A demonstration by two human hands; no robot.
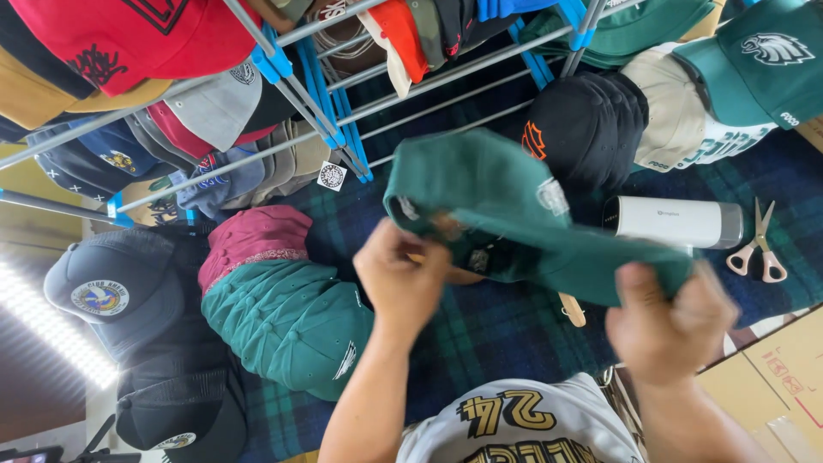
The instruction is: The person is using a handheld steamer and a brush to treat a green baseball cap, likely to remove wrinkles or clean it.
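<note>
A dark green cap [497, 206] hangs in the middle of the view, held between both hands. My left hand [401, 276] pinches the back edge of its crown. My right hand [673, 326] grips the tip of its brim at the lower right. The cap is tilted, crown to the upper left, brim to the lower right, and a small white patch shows on its side. A wooden stick [572, 309] pokes out just below the cap.
A stack of green caps [287, 321] and a maroon cap [253, 236] lie to the left, with black caps [129, 291] beyond. A white cylinder [677, 222], scissors [759, 244], black caps [587, 129], a metal rack [334, 111] and a cardboard box [771, 377] surround the plaid cloth.
</note>
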